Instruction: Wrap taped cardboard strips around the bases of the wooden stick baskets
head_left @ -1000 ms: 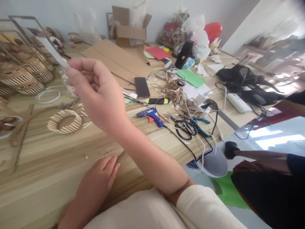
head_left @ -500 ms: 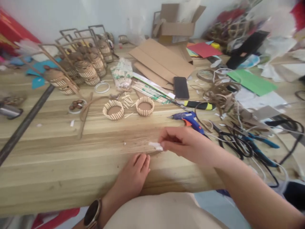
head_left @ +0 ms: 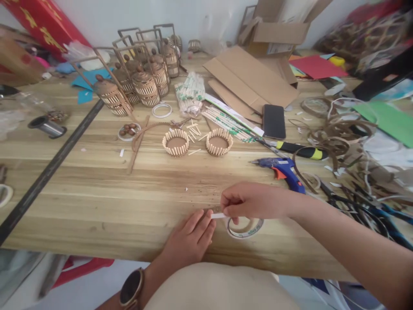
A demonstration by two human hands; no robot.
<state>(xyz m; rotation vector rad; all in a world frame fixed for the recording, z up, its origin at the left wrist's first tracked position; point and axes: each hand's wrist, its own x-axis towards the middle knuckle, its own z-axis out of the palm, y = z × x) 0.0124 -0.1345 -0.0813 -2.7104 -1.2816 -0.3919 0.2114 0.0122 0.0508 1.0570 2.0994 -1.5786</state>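
My right hand (head_left: pixel 250 200) is closed in a pinch on white tape, at the near middle of the wooden table. A tape roll (head_left: pixel 247 234) with printing on its inner ring shows just below that hand; whether it touches the table I cannot tell. A short white stretch of tape (head_left: pixel 218 215) spans from the pinch to the fingertips of my left hand (head_left: pixel 193 234). That hand lies palm down with fingers stretched out, pressing on the tape's end. A thin brown strip (head_left: pixel 209 211) seems to lie under the fingertips, mostly hidden.
Two round stick-walled baskets (head_left: pixel 176 144) stand beyond my hands. A blue glue gun (head_left: pixel 279 170) and a black-yellow cutter (head_left: pixel 298 150) lie to the right, near a phone (head_left: pixel 274 121). Several small lanterns (head_left: pixel 145 88) stand back left. A dark bar (head_left: pixel 51 170) crosses the left side.
My right hand held a crumpled white scrap before; now it pinches tape, with the roll in view below. My left hand still rests on the table. The view has shifted left.
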